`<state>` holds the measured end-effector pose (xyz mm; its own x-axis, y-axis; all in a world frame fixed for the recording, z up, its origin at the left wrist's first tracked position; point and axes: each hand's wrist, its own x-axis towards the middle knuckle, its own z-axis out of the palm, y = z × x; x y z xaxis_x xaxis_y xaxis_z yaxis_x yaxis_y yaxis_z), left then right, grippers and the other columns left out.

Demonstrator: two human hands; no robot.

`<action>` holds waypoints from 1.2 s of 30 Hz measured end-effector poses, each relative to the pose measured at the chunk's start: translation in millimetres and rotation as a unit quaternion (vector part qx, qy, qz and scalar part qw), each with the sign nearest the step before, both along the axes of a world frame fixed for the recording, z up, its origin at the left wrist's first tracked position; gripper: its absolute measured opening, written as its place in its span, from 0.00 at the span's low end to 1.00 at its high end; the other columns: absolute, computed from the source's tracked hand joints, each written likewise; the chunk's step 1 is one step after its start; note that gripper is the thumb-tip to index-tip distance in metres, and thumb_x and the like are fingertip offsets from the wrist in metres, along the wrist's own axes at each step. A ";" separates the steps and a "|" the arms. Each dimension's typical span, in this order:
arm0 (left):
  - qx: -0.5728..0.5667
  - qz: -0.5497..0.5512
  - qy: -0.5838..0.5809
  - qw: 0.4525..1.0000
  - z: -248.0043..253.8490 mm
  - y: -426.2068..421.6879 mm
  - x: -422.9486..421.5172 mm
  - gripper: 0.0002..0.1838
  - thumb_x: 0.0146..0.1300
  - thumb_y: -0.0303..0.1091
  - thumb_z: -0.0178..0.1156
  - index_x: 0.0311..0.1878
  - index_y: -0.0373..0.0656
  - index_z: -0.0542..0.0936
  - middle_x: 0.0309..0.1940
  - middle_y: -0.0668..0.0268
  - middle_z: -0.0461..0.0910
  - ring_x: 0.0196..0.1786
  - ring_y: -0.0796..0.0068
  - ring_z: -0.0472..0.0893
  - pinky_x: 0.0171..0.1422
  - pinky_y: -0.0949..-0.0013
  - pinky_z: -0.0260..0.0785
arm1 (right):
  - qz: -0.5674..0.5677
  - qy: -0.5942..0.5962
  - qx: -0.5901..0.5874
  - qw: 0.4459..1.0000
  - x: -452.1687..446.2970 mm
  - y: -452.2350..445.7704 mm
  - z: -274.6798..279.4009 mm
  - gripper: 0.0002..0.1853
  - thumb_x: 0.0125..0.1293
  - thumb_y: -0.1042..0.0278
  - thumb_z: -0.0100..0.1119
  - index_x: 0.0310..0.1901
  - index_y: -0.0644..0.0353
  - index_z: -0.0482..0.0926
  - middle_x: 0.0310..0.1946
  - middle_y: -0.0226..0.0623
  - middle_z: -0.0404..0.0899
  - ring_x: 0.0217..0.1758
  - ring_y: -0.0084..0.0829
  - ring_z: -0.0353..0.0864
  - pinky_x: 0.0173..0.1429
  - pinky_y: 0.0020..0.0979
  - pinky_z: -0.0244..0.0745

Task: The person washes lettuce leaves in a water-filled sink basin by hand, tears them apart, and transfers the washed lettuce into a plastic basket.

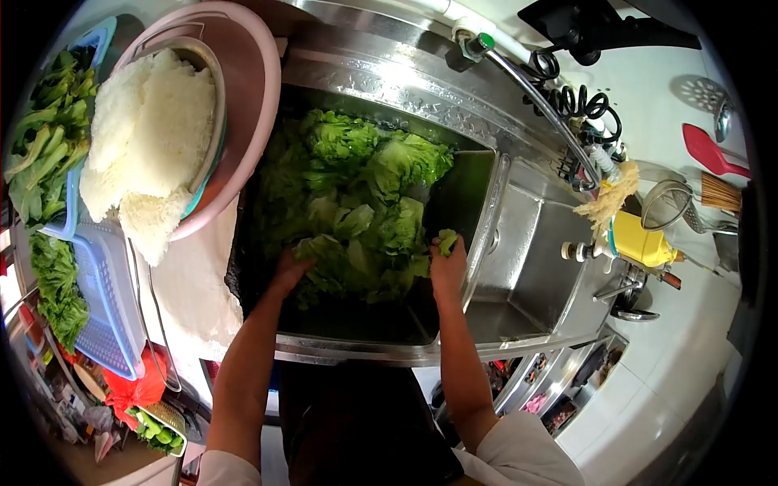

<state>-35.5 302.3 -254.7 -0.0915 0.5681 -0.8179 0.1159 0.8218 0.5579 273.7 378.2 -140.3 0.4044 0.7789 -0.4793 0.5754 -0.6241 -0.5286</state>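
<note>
Green lettuce leaves (352, 206) lie in water in the large steel sink (365, 330). At the lower left of the leaves is my left hand (293, 269), with its fingers reaching in among them, partly covered by leaves. On the right side of the sink, my right hand (448, 266) is closed round a small piece of lettuce (446, 240), held above the sink near the other leaves.
A smaller steel sink (519, 251) with a tap (547, 109) adjoins on the right. To the left stand a pink basin (263, 89), a bowl of white noodles (154, 121) and a blue basket (105, 300). Strainers (666, 202) and a yellow bottle (640, 239) are at the far right.
</note>
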 end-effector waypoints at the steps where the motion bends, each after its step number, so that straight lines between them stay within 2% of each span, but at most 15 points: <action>1: 0.001 -0.003 0.001 1.000 -0.7 -0.1 -0.2 0.33 0.55 0.32 0.69 0.64 0.37 0.69 0.58 0.58 0.76 0.59 0.62 0.75 0.63 0.63 0.67 | 0.000 -0.004 0.009 1.000 5.1 -1.7 -11.3 0.35 0.60 0.55 0.68 0.64 0.64 0.67 0.52 0.52 0.79 0.57 0.48 0.78 0.59 0.43 0.73; 5: 0.021 -0.003 -0.047 0.999 -41.8 -16.8 -2.0 0.34 0.55 0.32 0.69 0.65 0.37 0.68 0.57 0.58 0.76 0.58 0.62 0.75 0.63 0.63 0.67 | 0.001 -0.005 0.060 0.998 1.9 18.7 -90.3 0.31 0.58 0.61 0.69 0.62 0.60 0.71 0.50 0.49 0.80 0.55 0.47 0.79 0.58 0.45 0.72; 8: 0.031 0.003 -0.062 0.998 -47.0 -18.9 -2.4 0.35 0.54 0.32 0.70 0.65 0.37 0.68 0.57 0.58 0.76 0.58 0.62 0.75 0.63 0.62 0.67 | 0.077 -0.160 -0.077 0.981 1.8 46.7 -136.8 0.30 0.56 0.61 0.70 0.60 0.62 0.73 0.50 0.48 0.80 0.54 0.48 0.79 0.57 0.43 0.73; 11: 0.040 -0.006 -0.002 0.999 -31.0 -9.5 0.5 0.34 0.54 0.31 0.70 0.64 0.37 0.68 0.57 0.58 0.76 0.58 0.62 0.75 0.63 0.62 0.68 | -0.039 0.054 0.070 0.995 29.5 44.1 -143.6 0.26 0.57 0.63 0.70 0.55 0.64 0.76 0.47 0.43 0.82 0.50 0.43 0.81 0.53 0.40 0.75; 12: 0.040 -0.008 0.025 0.999 -27.4 -12.0 1.3 0.34 0.54 0.31 0.70 0.64 0.37 0.68 0.57 0.58 0.76 0.58 0.62 0.75 0.63 0.62 0.68 | -0.033 0.197 0.151 0.968 23.8 40.3 -98.8 0.21 0.59 0.66 0.68 0.52 0.65 0.77 0.43 0.38 0.83 0.46 0.36 0.81 0.50 0.36 0.75; 14: 0.036 0.001 -0.038 0.999 -42.5 -21.5 -3.2 0.33 0.54 0.31 0.70 0.63 0.37 0.69 0.56 0.58 0.77 0.58 0.63 0.75 0.62 0.62 0.68 | -0.082 0.217 0.113 0.966 10.4 32.2 -27.1 0.19 0.60 0.69 0.67 0.52 0.63 0.78 0.44 0.34 0.81 0.44 0.27 0.79 0.49 0.29 0.73; 17: 0.047 -0.001 -0.026 0.999 -24.2 -4.7 1.2 0.31 0.54 0.31 0.70 0.62 0.37 0.71 0.55 0.58 0.77 0.57 0.63 0.76 0.62 0.62 0.68 | -0.021 0.133 0.087 0.987 3.7 8.0 2.2 0.17 0.60 0.68 0.66 0.49 0.65 0.78 0.39 0.36 0.82 0.41 0.30 0.79 0.48 0.34 0.73; 21: 0.072 -0.009 0.009 0.997 -7.5 -4.4 2.8 0.29 0.55 0.30 0.69 0.60 0.37 0.72 0.54 0.59 0.78 0.56 0.63 0.76 0.61 0.63 0.68 | -0.043 0.204 0.002 0.978 12.4 -1.5 -40.8 0.21 0.58 0.63 0.69 0.50 0.65 0.78 0.41 0.40 0.82 0.45 0.35 0.81 0.53 0.38 0.74; 24: 0.029 0.022 -0.019 0.999 -21.8 -11.6 1.9 0.29 0.55 0.29 0.69 0.60 0.37 0.72 0.54 0.58 0.78 0.56 0.63 0.77 0.61 0.63 0.68 | 0.008 0.050 0.011 0.999 7.0 23.3 -116.4 0.23 0.55 0.60 0.70 0.50 0.63 0.80 0.44 0.46 0.83 0.50 0.45 0.82 0.56 0.44 0.74; 25: 0.018 0.011 -0.024 0.999 -22.3 -10.4 2.0 0.29 0.55 0.29 0.69 0.61 0.37 0.72 0.55 0.58 0.78 0.56 0.63 0.77 0.61 0.63 0.68 | 0.021 0.017 0.013 1.000 11.3 25.5 -180.6 0.23 0.53 0.62 0.71 0.49 0.65 0.80 0.42 0.45 0.84 0.46 0.41 0.82 0.52 0.41 0.74; 27: -0.004 -0.013 -0.035 0.999 -21.9 -7.4 1.9 0.30 0.55 0.29 0.68 0.61 0.36 0.71 0.55 0.58 0.78 0.56 0.63 0.77 0.61 0.63 0.68 | 0.052 -0.008 -0.065 0.996 4.8 34.3 -220.2 0.25 0.52 0.62 0.71 0.51 0.65 0.79 0.45 0.47 0.83 0.46 0.42 0.82 0.50 0.41 0.75; 29: 0.011 -0.020 -0.016 1.000 -15.3 -5.1 3.0 0.31 0.55 0.28 0.68 0.63 0.36 0.70 0.56 0.58 0.77 0.56 0.62 0.77 0.61 0.62 0.69 | 0.087 0.010 -0.221 0.971 -14.7 54.8 -177.4 0.30 0.56 0.56 0.71 0.58 0.60 0.76 0.52 0.51 0.80 0.50 0.51 0.81 0.53 0.49 0.76; 32: 0.010 -0.010 -0.009 1.000 -15.3 -3.9 1.2 0.34 0.55 0.28 0.68 0.65 0.36 0.67 0.56 0.57 0.77 0.57 0.61 0.76 0.61 0.62 0.68 | 0.088 0.077 0.025 0.993 -1.2 36.1 -165.4 0.30 0.58 0.58 0.71 0.60 0.61 0.74 0.51 0.48 0.80 0.47 0.48 0.82 0.51 0.45 0.77; 33: 0.005 -0.002 -0.009 1.000 -17.9 -4.7 -0.3 0.35 0.55 0.28 0.68 0.65 0.36 0.67 0.57 0.57 0.76 0.57 0.60 0.76 0.61 0.62 0.68 | -0.016 0.142 0.037 0.989 -6.3 32.0 -132.3 0.27 0.60 0.62 0.70 0.58 0.62 0.75 0.49 0.44 0.81 0.46 0.43 0.82 0.51 0.41 0.77; 36: 0.011 0.000 -0.024 1.000 -21.7 -7.8 -0.6 0.36 0.55 0.29 0.68 0.67 0.36 0.65 0.58 0.56 0.75 0.59 0.60 0.75 0.62 0.62 0.68 | -0.062 0.250 0.097 0.961 7.3 5.3 -80.3 0.27 0.61 0.64 0.70 0.59 0.62 0.74 0.51 0.41 0.79 0.50 0.38 0.79 0.52 0.39 0.77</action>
<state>-36.1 294.6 -276.3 -0.0533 0.5855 -0.8089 0.0885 0.8097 0.5802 281.0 383.5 -220.6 0.2566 0.8340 -0.4884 0.1458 -0.5330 -0.8335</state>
